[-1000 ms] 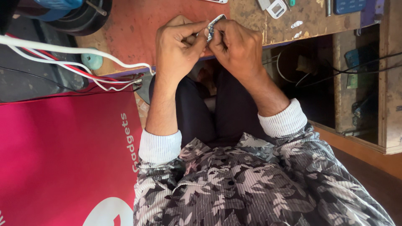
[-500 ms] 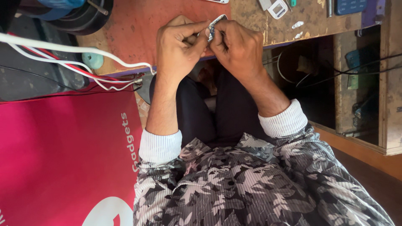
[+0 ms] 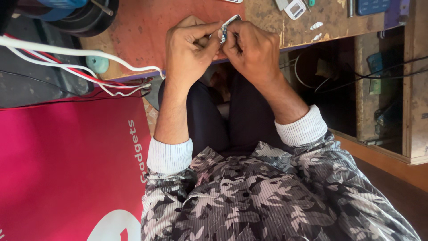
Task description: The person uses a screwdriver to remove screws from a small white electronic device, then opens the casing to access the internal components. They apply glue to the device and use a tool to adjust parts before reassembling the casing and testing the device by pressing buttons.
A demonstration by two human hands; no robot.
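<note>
Hands are meeting at the near edge of the worktop (image 3: 147,27), and both are pinching one small flat part (image 3: 228,26), silvery with a bluish face, between them. The left hand (image 3: 189,49) is clenching around it with thumb and forefinger pressed together at the part's lower end, the other fingers curling under. The right hand (image 3: 254,51) is gripping the same part from the other side, its knuckles bulging toward the camera and its fingertips hiding most of the piece; what kind of part it is cannot be told. The part is being held just above the worktop's near edge, over the person's lap in dark trousers (image 3: 223,120).

Both forearms are showing bare up to white ribbed cuffs (image 3: 169,156) on a grey leaf-patterned jacket (image 3: 267,201).

White cables (image 3: 67,53) are running along the worktop's left side together with thinner red wires (image 3: 40,56), passing beside a small pale turquoise lump (image 3: 97,64) sitting near the front edge. A dark round object (image 3: 84,15) with a blue top is standing at the far left corner. A small white square device (image 3: 295,9) is lying toward the far edge on the right, well apart from the hands. A large pink panel (image 3: 67,169) with white markings is filling the lower left, below the worktop.
</note>
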